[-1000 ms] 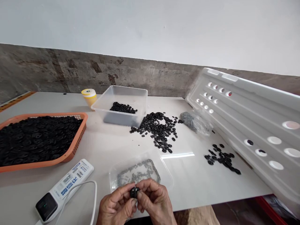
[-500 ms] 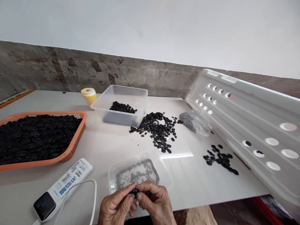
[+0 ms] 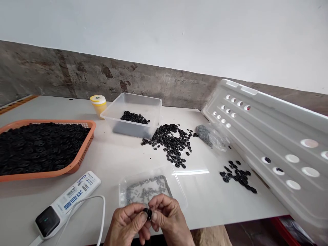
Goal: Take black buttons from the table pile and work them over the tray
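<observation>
Both of my hands meet at the bottom centre, over the near edge of the table. A small shiny black part [image 3: 148, 214] is pinched between them; its exact kind is too small to make out. My left hand [image 3: 129, 223] is closed with thumb and fingers on its left side. My right hand [image 3: 167, 218] grips it from the right. Just beyond the hands lies a shallow clear tray [image 3: 123, 186] holding many tiny grey metal pieces [image 3: 151, 188], partly hidden by my fingers. Farther back spreads a loose pile of small black oval parts with holes [image 3: 170, 140].
An orange basket [image 3: 84, 150] full of black parts stands left, near a white power strip [image 3: 69, 201] with a cable. Behind are a yellow cup [image 3: 98, 107] and a clear bin [image 3: 133, 130]. Rightward are a plastic bag [image 3: 212, 136], black pieces [image 3: 239, 176] and a leaning white panel [image 3: 269, 130].
The black part has turned a little between my fingers, and more of it shows. Both hands sit slightly lower with shifted fingers. The camera view has moved slightly.
</observation>
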### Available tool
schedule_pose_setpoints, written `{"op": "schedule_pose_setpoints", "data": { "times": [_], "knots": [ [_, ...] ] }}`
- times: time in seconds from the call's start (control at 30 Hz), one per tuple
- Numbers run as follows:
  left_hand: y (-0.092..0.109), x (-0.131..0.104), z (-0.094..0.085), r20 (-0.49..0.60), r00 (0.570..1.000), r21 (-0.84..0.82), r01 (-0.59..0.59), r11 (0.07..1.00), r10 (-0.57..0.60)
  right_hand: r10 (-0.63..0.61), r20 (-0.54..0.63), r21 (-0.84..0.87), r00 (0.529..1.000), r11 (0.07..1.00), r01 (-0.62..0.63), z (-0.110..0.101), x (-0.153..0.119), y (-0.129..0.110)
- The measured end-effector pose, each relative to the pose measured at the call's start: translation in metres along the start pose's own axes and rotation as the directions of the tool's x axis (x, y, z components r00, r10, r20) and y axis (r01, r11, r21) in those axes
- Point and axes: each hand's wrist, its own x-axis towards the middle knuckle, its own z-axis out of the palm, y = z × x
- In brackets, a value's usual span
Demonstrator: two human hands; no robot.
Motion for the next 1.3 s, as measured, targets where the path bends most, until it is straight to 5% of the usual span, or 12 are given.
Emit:
{"op": "schedule_pose_setpoints", "data": {
  "times": [0.2, 0.57, 1.3],
  "knots": [
    [0.005, -0.004, 0.002, 0.152, 0.988, 0.011, 0.025, 1.0, -0.027, 0.084, 0.112, 0.148, 0.99, 0.984, -0.1, 0.003, -0.002, -0.001],
    [0.017, -0.011, 0.001, 0.246, 0.969, 0.162, -0.011, 0.987, -0.03, 0.049, 0.187, 0.191, 0.981, 0.978, -0.085, 0.008, -0.007, 0.003],
    [0.019, -0.01, 0.0, 0.311, 0.95, 0.233, -0.044, 0.972, -0.031, 0.029, 0.215, 0.144, 0.976, 0.988, -0.062, 0.007, -0.005, 0.002]
  ]
}}
